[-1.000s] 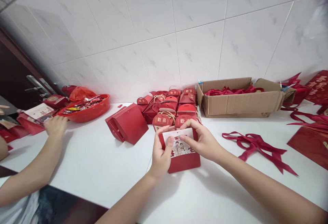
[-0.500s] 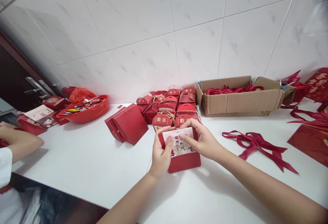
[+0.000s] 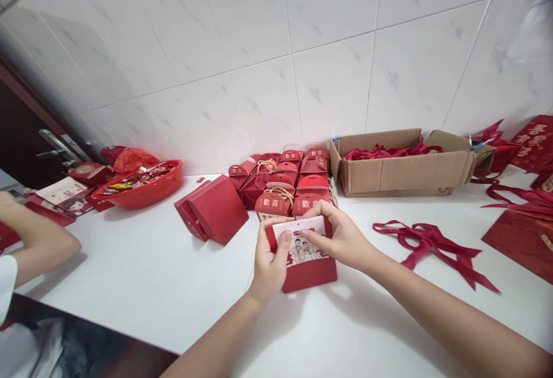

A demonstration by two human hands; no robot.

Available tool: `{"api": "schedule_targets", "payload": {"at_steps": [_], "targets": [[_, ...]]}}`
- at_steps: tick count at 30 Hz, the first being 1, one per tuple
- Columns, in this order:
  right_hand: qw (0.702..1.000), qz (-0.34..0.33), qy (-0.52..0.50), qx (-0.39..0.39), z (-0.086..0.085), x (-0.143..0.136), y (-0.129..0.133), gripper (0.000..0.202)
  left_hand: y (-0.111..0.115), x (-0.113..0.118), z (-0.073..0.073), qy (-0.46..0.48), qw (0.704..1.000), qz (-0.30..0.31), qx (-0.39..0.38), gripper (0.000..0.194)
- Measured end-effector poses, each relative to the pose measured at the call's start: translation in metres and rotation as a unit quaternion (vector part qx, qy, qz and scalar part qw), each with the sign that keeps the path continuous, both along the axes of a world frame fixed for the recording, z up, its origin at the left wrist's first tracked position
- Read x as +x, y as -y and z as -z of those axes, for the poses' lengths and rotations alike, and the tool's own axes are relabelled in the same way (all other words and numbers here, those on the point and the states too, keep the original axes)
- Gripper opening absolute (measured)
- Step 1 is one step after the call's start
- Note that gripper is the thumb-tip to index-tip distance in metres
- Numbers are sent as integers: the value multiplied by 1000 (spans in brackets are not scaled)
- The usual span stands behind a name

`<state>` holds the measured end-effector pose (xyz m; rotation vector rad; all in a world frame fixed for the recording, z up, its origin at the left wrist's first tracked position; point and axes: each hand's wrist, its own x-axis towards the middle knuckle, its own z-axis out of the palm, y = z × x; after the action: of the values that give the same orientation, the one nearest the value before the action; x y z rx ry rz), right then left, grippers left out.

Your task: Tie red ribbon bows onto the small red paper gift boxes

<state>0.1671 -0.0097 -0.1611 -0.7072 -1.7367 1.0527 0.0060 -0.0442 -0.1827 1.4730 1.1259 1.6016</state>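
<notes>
Across the desk (image 3: 138,274), a co-worker's forearm (image 3: 45,249) had left the red plastic basin (image 3: 166,186) at nine o'clock. At five, a red gift box (image 3: 310,277) was gripped by left hand (image 3: 268,263) and right hand (image 3: 345,239), apparently aligning its couple-printed panel (image 3: 303,249); next called for even pressure.

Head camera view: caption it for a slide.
Left hand and right hand hold a red box printed with a couple at a white table, a carton of red ribbon beyond.
</notes>
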Motion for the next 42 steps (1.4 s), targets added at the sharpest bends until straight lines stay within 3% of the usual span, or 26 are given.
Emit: {"api": "schedule_targets", "payload": {"at_steps": [9, 13, 18, 21, 24, 27, 29, 31, 33, 35, 38, 42], "targets": [[1000, 27, -6, -5, -3, -2, -1, 18, 0, -4, 2, 12, 999, 4, -42, 31], [998, 51, -30, -7, 1, -3, -4, 29, 1, -1, 1, 26, 999, -3, -40, 32], [996, 5, -14, -86, -1, -2, -4, 28, 0, -7, 4, 42, 998, -8, -43, 32], [994, -17, -18, -104, -4, 0, -5, 32, -5, -15, 2, 4, 999, 4, -35, 31], [996, -14, -7, -90, -8, 4, -7, 29, -13, -17, -5, -70, 997, 7, -32, 29], [999, -9, 49, -18, -15, 13, -15, 27, -21, -11, -10, -99, 994, 23, -41, 24], [994, 39, 88, 49, -21, 28, -26, 31, -24, -5, -10, -93, 994, 41, -44, 23], [972, 172, 126, 97, -26, 49, -43, 39, -25, 1, -8, -81, 994, 49, -46, 22], [922, 330, 169, 115, -25, 76, -62, 36, -22, 4, -6, -76, 994, 61, -45, 20], [879, 420, 199, 110, -18, 104, -79, 43, -16, 2, -6, -83, 990, 107, -37, 15], [823, 486, 280, 82, -2, 137, -95, 63, -4, -5, -7, -77, 967, 239, -36, 6], [792, 493, 354, 60, 5, 157, -100, 55, 8, -10, -12, 21, 938, 325, -118, 4]]}}
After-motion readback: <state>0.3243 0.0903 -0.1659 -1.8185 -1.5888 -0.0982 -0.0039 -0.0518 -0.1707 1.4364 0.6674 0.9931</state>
